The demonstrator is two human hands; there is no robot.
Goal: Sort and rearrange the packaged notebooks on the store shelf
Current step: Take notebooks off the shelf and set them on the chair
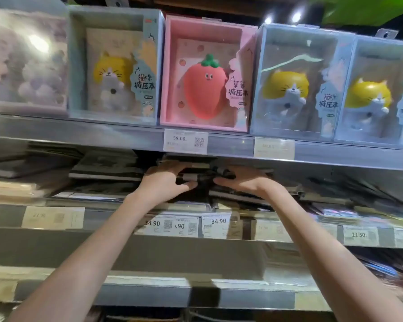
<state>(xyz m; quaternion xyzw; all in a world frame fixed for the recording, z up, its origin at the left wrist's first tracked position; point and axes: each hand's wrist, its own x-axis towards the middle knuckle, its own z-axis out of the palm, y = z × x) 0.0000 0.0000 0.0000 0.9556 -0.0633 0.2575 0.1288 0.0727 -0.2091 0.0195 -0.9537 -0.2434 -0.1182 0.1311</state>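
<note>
Both my hands reach into the middle shelf, under the upper shelf's front rail. My left hand [165,182] and my right hand [240,181] grip a dark stack of flat packaged notebooks [197,176] from either side, thumbs below and fingers curled over its top. More flat notebook stacks [102,168] lie to the left and to the right [335,189] on the same shelf. How deep the fingers reach is hidden in shadow.
The top shelf holds boxed notebooks with squishy toys: a pink strawberry box [205,75], blue cat boxes [114,66] [296,84] [377,94] and a purple box [26,61]. Price tags [185,141] [216,225] line the shelf rails. A lower shelf [149,284] juts out below my arms.
</note>
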